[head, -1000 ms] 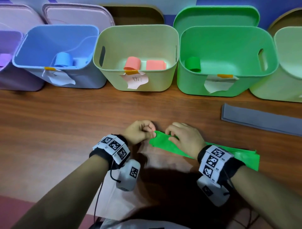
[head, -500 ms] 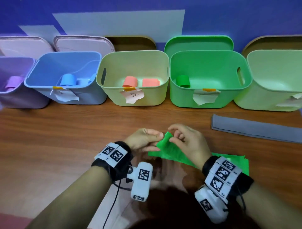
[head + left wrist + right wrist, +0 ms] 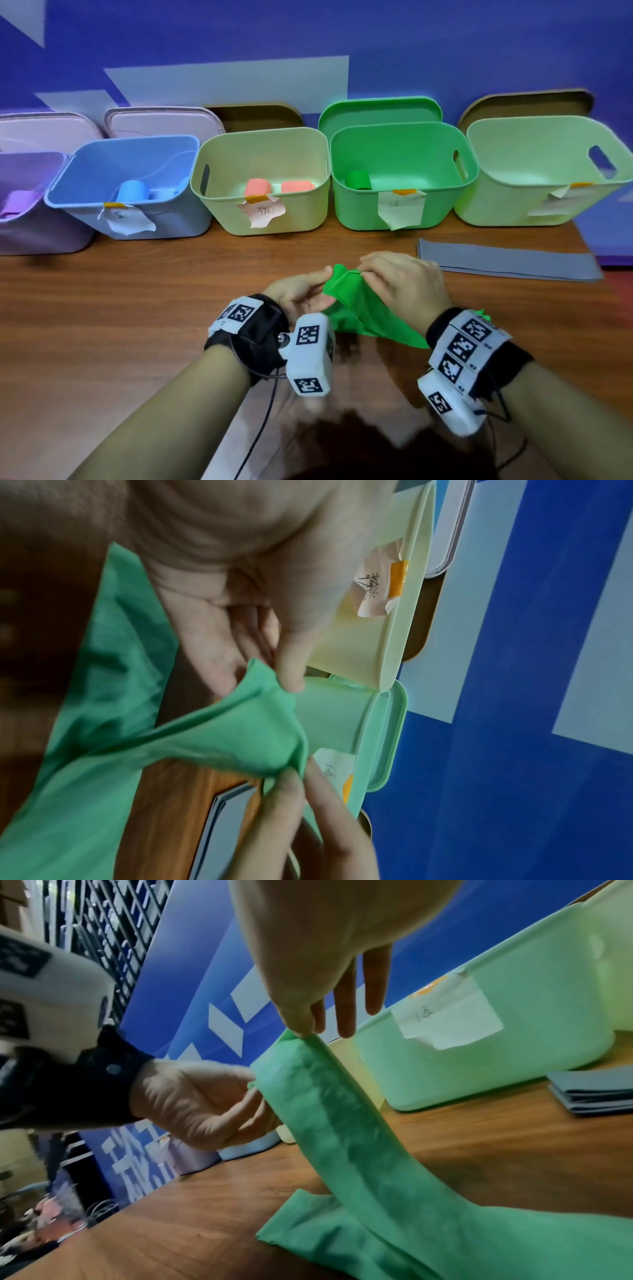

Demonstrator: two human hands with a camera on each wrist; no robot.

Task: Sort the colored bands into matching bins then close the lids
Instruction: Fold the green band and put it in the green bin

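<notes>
**Green band pinched by both hands, mid-frame over surface**

Green band [image 3: 356,308]: thin, stretchy, matte sheet, creased. Its upper end is lifted off the wooden surface [image 3: 137,308] at centre frame in the head view; the lower part trails right and is partly hidden behind the right wrist strap. Left hand [image 3: 301,291] grip: thumb and fingers pinch the band's left edge. Right hand [image 3: 404,284] grip: fingertips pinch the top edge, other fingers straight out in the right wrist view.

Hidden/unclear:
- purple bin [image 3: 30,205] cut off at left edge, one purple roll inside
- pale green bin [image 3: 548,171] cut at right edge, contents not visible
- label writing on all bins is handwritten, too small or blurred to read

Bins run in a row across mid-frame, smooth plastic with rounded corners: blue bin [image 3: 126,178] with blue rolls, yellow-green bin [image 3: 260,171] with two coral rolls, green bin [image 3: 404,171] with one green roll [image 3: 358,180]. Each has a paper label held by orange tape. Lids stand behind them against the blue wall.

Grey band [image 3: 507,260] lies flat on the surface, right of centre, below the pale green bin.
</notes>
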